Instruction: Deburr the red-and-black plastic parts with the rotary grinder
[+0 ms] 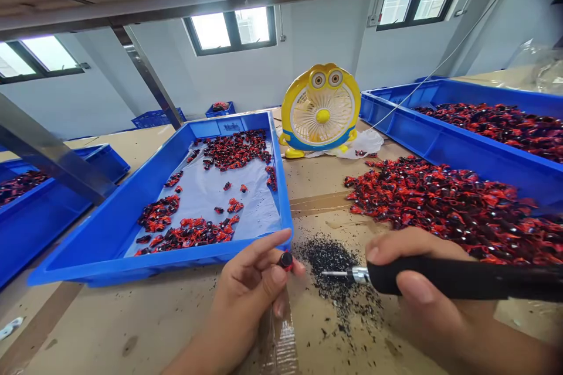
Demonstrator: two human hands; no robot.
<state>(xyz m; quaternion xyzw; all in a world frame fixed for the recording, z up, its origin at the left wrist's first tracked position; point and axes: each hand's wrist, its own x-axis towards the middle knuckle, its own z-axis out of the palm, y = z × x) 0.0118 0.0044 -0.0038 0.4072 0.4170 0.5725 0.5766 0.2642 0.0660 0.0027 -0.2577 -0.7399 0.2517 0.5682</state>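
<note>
Between the thumb and fingers of my left hand (pixel 253 287) is a small black and red part (pixel 285 259), its round black end facing up and its red side partly hidden by the fingers. My right hand (pixel 428 293) is wrapped round a black electric screwdriver (pixel 444 276), whose thin metal tip (pixel 336 273) points left toward the part. Tip and part are apart. Black shavings (pixel 329 263) are scattered on the cardboard-covered table (pixel 145 328) beneath the tip. A large heap of black and red parts (pixel 453 205) lies beyond my right hand.
A blue tray (pixel 153 263) with a white liner and clusters of parts stands at centre left. Behind stands a yellow fan (pixel 322 111) beside a plastic bag (pixel 367 143). Another blue tray (pixel 440 143) with parts is at right, another (pixel 53 202) at far left. A metal post (pixel 50 146) slants at left.
</note>
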